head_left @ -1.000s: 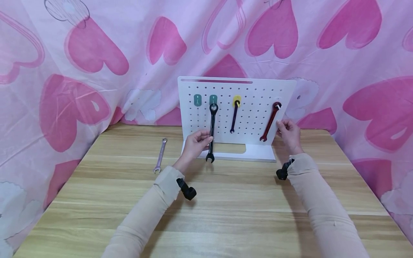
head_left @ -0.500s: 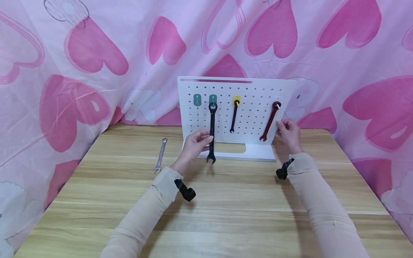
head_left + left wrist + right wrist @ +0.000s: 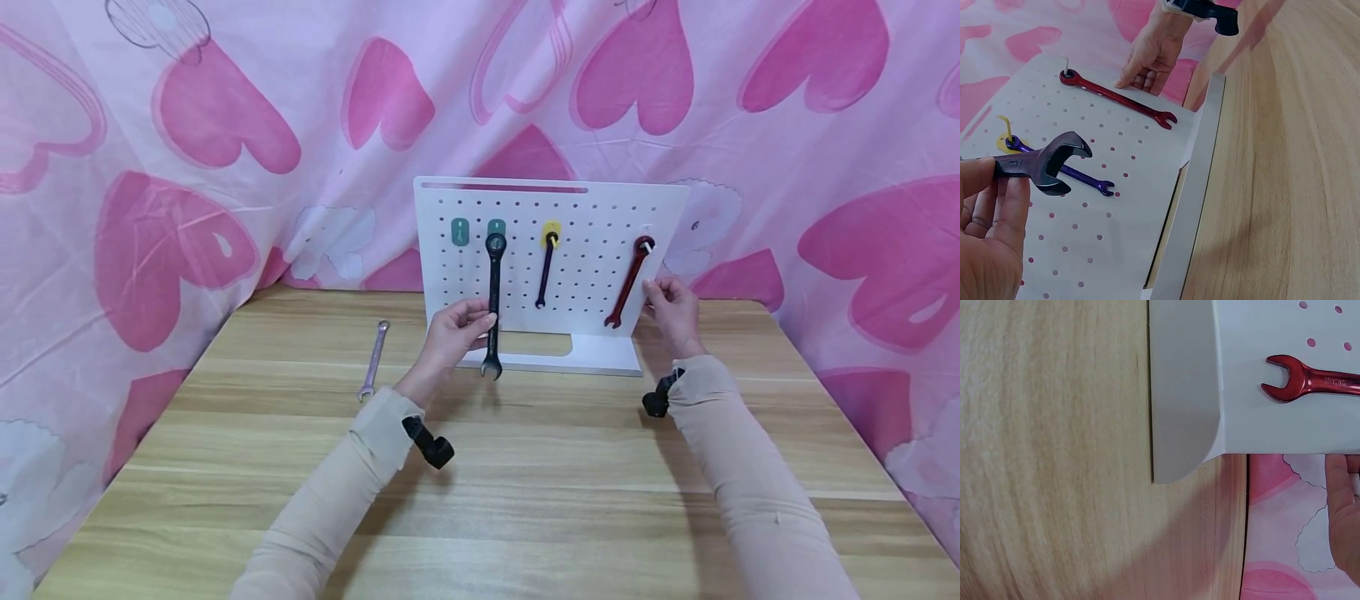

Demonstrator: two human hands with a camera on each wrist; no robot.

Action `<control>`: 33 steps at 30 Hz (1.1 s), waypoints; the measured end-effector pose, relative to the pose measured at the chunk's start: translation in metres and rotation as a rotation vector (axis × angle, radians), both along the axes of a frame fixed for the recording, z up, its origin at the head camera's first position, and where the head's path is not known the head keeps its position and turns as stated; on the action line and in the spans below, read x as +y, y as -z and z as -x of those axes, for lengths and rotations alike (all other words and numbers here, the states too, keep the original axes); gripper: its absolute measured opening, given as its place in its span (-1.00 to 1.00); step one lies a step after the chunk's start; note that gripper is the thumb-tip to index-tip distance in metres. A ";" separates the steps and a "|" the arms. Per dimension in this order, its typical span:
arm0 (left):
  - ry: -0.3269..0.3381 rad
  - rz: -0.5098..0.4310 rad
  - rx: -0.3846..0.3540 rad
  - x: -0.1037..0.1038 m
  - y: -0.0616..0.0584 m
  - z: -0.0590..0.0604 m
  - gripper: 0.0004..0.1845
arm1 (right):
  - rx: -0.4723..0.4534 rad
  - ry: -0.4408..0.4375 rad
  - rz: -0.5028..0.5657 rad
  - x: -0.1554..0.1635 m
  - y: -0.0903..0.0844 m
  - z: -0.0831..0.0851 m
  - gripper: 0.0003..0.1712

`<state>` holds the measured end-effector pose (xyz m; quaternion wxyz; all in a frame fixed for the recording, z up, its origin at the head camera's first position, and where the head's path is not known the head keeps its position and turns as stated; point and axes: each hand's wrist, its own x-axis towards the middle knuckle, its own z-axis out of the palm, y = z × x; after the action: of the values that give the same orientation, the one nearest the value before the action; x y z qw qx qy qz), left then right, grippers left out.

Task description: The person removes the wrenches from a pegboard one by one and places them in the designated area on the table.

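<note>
My left hand (image 3: 456, 332) pinches a black combination wrench (image 3: 494, 287) by its shaft, between thumb and fingers. The wrench hangs upright in front of the white pegboard (image 3: 517, 292), its ring end over the second green tag and its open end down. In the left wrist view that dark open end (image 3: 1054, 164) points across the board. My right hand (image 3: 672, 312) holds the pegboard's right edge, fingers partly behind it. Close by, a red wrench (image 3: 628, 283) hangs on a white hook. A small purple wrench (image 3: 546, 273) hangs from the hook on a yellow tag (image 3: 551, 227).
A light purple wrench (image 3: 373, 360) lies on the wooden table (image 3: 525, 500), left of the board. Another green tag (image 3: 460, 232) sits at the board's upper left. A pink heart-patterned cloth (image 3: 300, 108) hangs behind the table.
The black wrench's ring end has tipped up slightly and come closer to the board. My left hand has shifted very little; my right hand stays at the board's edge.
</note>
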<state>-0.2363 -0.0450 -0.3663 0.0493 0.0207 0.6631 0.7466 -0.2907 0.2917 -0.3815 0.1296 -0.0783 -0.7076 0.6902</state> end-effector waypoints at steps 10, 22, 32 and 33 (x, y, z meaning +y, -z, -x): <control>-0.005 0.016 -0.013 -0.011 0.000 -0.003 -0.73 | 0.015 0.006 -0.003 0.001 0.003 0.000 -0.88; -0.042 0.068 -0.012 -0.038 0.003 -0.008 -0.70 | 0.006 0.012 -0.022 0.006 0.012 0.006 -0.84; -0.078 0.029 -0.008 -0.068 0.008 -0.011 -0.65 | -0.033 0.032 -0.102 0.006 0.009 0.006 -0.82; -0.079 0.029 -0.013 -0.072 0.009 -0.012 -0.64 | -0.036 0.030 -0.112 0.006 0.009 0.006 -0.79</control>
<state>-0.2247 -0.1169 -0.3749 0.0243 -0.0109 0.6738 0.7384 -0.2966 0.2973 -0.3906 0.1312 -0.0941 -0.7461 0.6460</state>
